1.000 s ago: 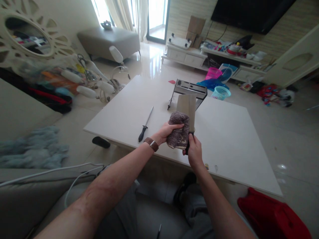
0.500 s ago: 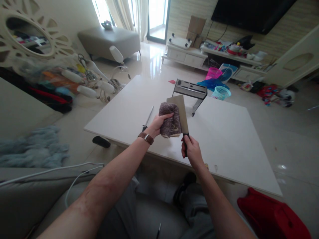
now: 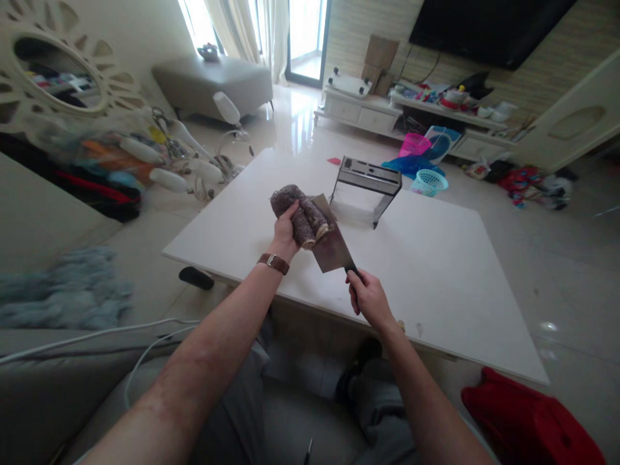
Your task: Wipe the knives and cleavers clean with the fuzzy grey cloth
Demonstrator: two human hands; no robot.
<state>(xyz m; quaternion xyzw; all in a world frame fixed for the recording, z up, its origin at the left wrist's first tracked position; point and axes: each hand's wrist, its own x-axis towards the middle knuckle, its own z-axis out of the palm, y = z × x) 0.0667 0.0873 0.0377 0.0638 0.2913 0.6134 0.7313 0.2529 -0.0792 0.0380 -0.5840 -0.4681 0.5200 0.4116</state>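
Head view: the left hand (image 3: 285,230) grasps a folded brown cloth (image 3: 290,208), thumb laid over its top, the other fingers mostly hidden beneath. Its wrist wears a watch (image 3: 274,261). The right hand (image 3: 369,298) has its fingers clenched around the black handle of a cleaver (image 3: 333,250), whose broad blade slants up and left from the grip. The cloth overlaps the upper left part of the blade; how firmly it presses cannot be told. Both are held over the tabletop (image 3: 445,278), between its near edge and the rack (image 3: 372,170), which stands by the far edge. Past that edge are a pink basket (image 3: 415,144) and a teal basket (image 3: 428,181). Off the left edge is a lamp (image 3: 205,171); a red cover (image 3: 527,420) lies below the near right corner.
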